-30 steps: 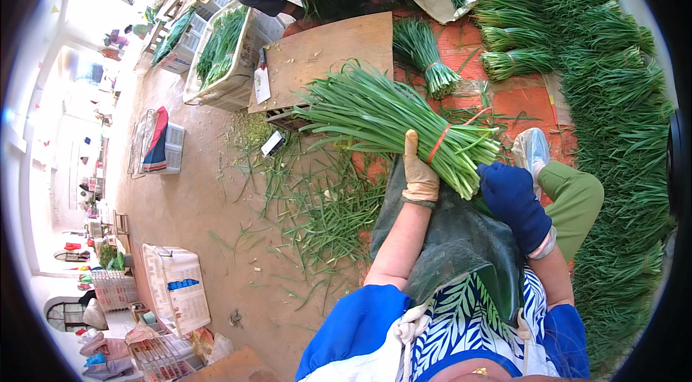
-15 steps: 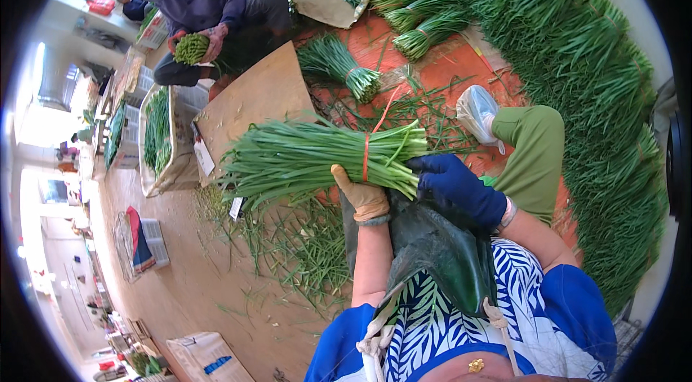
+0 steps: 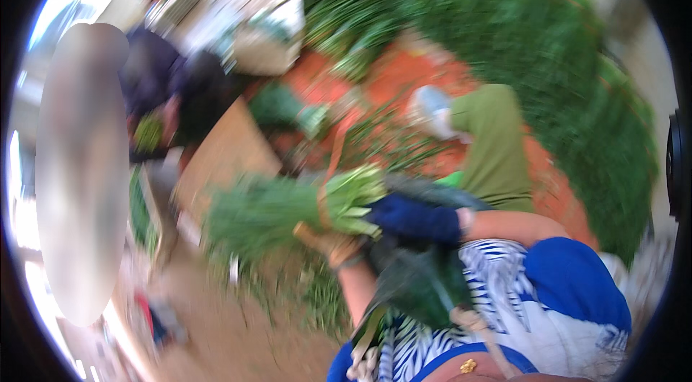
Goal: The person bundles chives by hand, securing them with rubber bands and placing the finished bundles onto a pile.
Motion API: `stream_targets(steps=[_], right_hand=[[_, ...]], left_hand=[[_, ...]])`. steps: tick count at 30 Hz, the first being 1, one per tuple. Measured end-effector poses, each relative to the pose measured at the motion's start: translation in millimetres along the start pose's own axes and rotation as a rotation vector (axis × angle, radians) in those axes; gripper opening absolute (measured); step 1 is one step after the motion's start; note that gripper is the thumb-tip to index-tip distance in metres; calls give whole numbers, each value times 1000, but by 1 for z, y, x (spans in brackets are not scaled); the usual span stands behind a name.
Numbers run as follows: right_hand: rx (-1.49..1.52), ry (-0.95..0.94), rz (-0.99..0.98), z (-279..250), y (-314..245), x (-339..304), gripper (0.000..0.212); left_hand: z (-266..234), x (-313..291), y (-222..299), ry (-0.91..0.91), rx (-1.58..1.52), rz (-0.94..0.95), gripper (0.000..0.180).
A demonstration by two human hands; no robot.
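A large bunch of long green leaves, which look like garlic chives (image 3: 267, 209), lies across in front of me, pale cut stems to the right. A reddish-orange tie (image 3: 323, 205) wraps round it near the stems, and a loose tail (image 3: 337, 151) rises from it. My left hand (image 3: 330, 243), in a tan glove, holds the bunch from beneath and the near side, thumb up beside the tie. My right hand (image 3: 414, 218), in a dark blue glove, is against the stem ends. Its fingers are smeared by motion and partly hidden. A dark green apron (image 3: 425, 281) covers my lap.
Many green bunches (image 3: 533, 79) are piled along the right and far side. Another tied bunch (image 3: 288, 108) lies on the orange sheet (image 3: 548, 166). A brown board (image 3: 227, 155) stands before a co-worker (image 3: 162, 76) holding a bunch. Loose leaves (image 3: 324, 295) litter the floor.
The whole view has swung and blurred. The bunch is now tilted, its stem ends raised and turned more toward me. My right hand still meets the stems, its forearm lying more level.
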State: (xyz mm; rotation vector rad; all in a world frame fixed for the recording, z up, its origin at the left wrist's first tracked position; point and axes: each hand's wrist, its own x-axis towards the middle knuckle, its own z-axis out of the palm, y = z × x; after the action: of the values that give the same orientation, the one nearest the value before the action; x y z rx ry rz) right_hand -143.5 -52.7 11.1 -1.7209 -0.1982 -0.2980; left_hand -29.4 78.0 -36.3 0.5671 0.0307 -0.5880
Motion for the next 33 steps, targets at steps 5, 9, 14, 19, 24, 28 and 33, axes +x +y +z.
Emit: stream_targets(steps=[5, 9, 14, 19, 24, 28, 33], right_hand=[[214, 241, 238, 15, 28, 8, 26], [509, 368, 583, 10, -3, 6, 26], [543, 568, 433, 23, 19, 10, 28], [247, 431, 406, 12, 24, 16, 30], [462, 462, 395, 9, 19, 21, 30], [614, 425, 506, 4, 12, 19, 24], [703, 304, 525, -6, 10, 17, 21]], left_hand=[[20, -10, 9, 91, -19, -32, 95], [-17, 8, 16, -25, -38, -152, 94], [3, 6, 6, -69, -64, -249, 93], [14, 5, 2, -64, 96, -131, 95], [22, 9, -4, -43, 213, -96, 95], [32, 16, -5, -45, 269, -72, 94], [31, 10, -8, -49, 302, -49, 94]])
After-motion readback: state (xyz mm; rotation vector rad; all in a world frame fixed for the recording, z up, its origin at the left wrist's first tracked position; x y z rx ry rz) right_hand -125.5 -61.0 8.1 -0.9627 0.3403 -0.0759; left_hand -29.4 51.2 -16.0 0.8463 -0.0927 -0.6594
